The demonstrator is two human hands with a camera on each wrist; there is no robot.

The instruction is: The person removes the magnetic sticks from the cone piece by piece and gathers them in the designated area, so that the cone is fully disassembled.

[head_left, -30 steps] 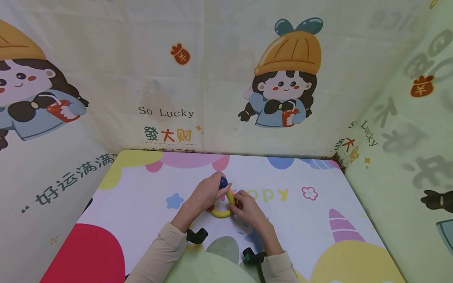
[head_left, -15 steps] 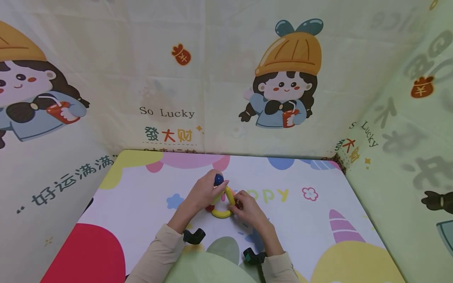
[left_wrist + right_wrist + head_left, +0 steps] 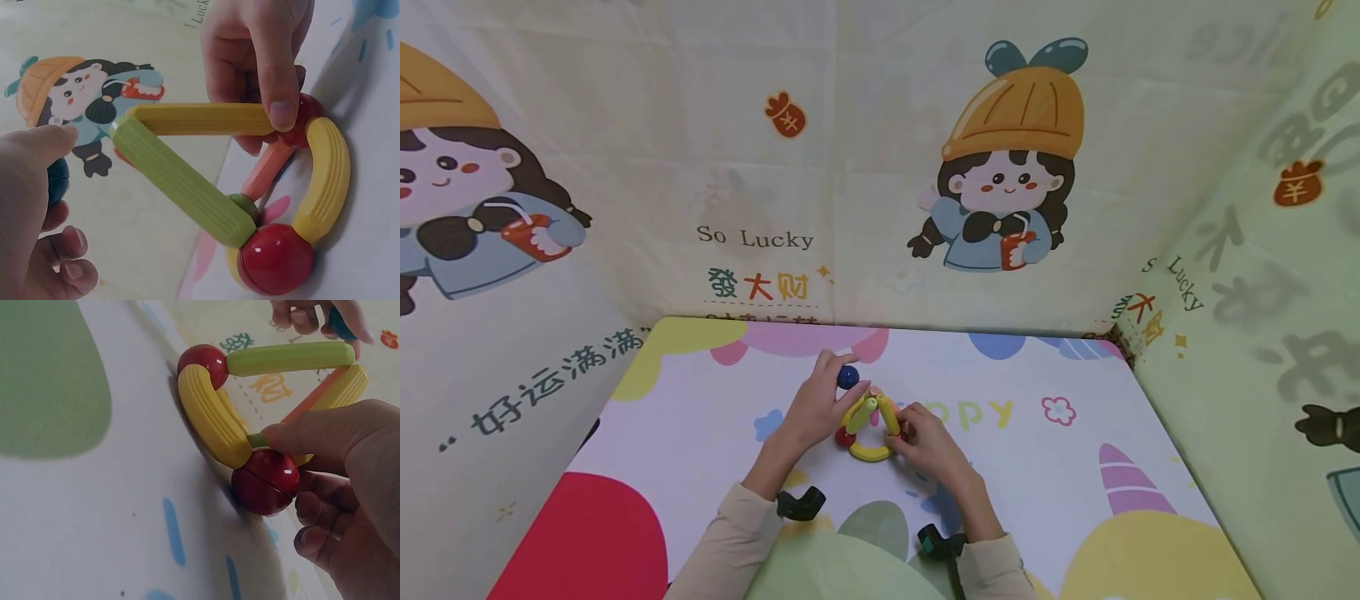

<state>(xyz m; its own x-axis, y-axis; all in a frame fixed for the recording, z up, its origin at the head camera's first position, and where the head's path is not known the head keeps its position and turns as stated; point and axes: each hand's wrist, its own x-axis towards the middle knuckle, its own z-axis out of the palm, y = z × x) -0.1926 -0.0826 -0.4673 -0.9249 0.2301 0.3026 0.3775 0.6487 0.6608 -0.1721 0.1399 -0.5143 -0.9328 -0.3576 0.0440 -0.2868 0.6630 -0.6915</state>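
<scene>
A blue ball [image 3: 847, 377] is held in the fingers of my left hand [image 3: 808, 408], up and left of a frame of toy magnetic rods and balls. Its tip is where a light-green rod [image 3: 181, 181] and a straight yellow rod [image 3: 200, 119] lean together. Curved yellow rods [image 3: 326, 178] form its base, with a red ball [image 3: 275, 259] at the left corner and another red ball [image 3: 265, 481] at the right. My right hand [image 3: 931, 442] pinches the straight yellow rod's lower end, thumb beside the right red ball. Behind them show a pink-orange rod [image 3: 269, 170] and a green ball [image 3: 242, 205].
The frame stands on a table with a printed cover [image 3: 1000, 475]. Printed curtains [image 3: 865, 167] rise behind the table and along both sides. Black camera mounts [image 3: 801, 504] sit at both wrists.
My left hand has drawn back up and to the left with the blue ball, away from the frame's tip, uncovering the light-green rod. My right hand has stayed in place.
</scene>
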